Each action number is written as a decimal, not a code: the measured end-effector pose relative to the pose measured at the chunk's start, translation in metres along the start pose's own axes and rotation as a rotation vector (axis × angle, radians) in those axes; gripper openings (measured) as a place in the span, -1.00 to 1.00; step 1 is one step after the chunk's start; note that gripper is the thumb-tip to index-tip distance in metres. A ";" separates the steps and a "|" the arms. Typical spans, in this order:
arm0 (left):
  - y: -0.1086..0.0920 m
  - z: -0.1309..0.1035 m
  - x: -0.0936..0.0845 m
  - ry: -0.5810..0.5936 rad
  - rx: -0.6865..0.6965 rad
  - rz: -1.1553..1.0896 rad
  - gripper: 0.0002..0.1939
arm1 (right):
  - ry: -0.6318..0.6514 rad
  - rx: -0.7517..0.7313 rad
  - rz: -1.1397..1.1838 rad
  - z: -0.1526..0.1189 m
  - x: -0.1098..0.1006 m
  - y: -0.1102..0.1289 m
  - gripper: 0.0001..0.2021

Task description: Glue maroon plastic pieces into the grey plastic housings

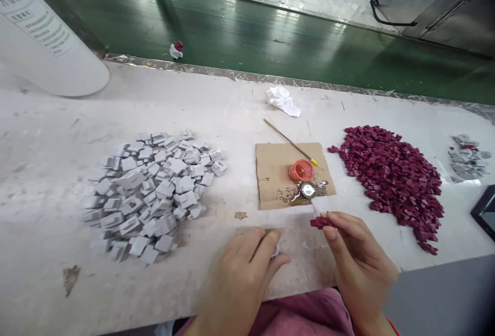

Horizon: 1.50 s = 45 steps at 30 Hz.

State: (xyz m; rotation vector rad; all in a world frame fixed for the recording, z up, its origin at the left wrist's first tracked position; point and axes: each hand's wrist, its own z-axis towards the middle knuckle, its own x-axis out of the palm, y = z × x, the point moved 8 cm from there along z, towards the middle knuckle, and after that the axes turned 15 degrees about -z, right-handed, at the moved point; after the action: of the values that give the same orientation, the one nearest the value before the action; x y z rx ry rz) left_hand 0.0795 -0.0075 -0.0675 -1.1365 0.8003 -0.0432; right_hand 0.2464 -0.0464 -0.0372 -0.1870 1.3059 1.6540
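Near the table's front edge, my left hand (251, 258) is closed around a small grey plastic part (275, 251), mostly covered by the fingers. To its right, my right hand (358, 253) pinches a small maroon plastic part (320, 223) between thumb and fingers. The two parts are apart. Just beyond them lies a piece of cardboard (266, 171) bearing a red cup of liquid (301, 171), a metal bottle cap (308, 190) and a thin brush (290, 142). Wet brown spots surround the bottle cap.
Left is a heap of grey parts (162, 186), right a heap of maroon parts (390, 176). Several grey pieces (468, 158) lie farther right. Crumpled tissue (283, 100) sits behind the cardboard. A green conveyor belt (247, 31) carries a grey-and-maroon piece (176, 50). A white cylinder (50, 36) stands back left.
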 end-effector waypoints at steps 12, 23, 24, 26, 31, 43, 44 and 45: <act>0.008 0.006 -0.011 -0.111 -0.093 -0.278 -0.69 | 0.147 -0.066 0.052 -0.019 0.014 0.016 -0.72; 0.010 0.007 -0.018 -0.211 -0.130 -0.279 -0.84 | 0.212 -0.283 0.012 -0.025 0.021 0.031 -0.57; 0.012 0.006 -0.018 -0.215 -0.154 -0.286 -0.87 | 0.226 -0.292 0.009 -0.025 0.022 0.032 -0.56; 0.013 0.005 -0.017 -0.211 -0.169 -0.293 -0.90 | 0.247 -0.299 0.007 -0.026 0.024 0.033 -0.55; 0.010 0.006 -0.019 -0.212 -0.153 -0.282 -0.88 | 0.318 -0.319 0.000 -0.028 0.030 0.032 -0.56; 0.010 0.002 -0.016 -0.061 -0.030 -0.245 -0.71 | 0.355 -0.406 -0.017 -0.021 0.034 0.056 -0.65; 0.016 0.002 -0.026 -0.071 -0.015 -0.261 -0.72 | 0.321 -0.355 -0.085 -0.021 0.026 0.043 -0.61; 0.025 0.005 -0.041 -0.098 -0.003 -0.275 -0.74 | 0.253 -0.265 -0.186 -0.021 0.013 0.023 -0.55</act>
State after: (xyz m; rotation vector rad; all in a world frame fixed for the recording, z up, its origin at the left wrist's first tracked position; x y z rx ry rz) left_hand 0.0431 0.0248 -0.0648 -1.2352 0.5534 -0.2135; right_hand 0.2131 -0.0545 -0.0389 -0.6763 1.2062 1.6760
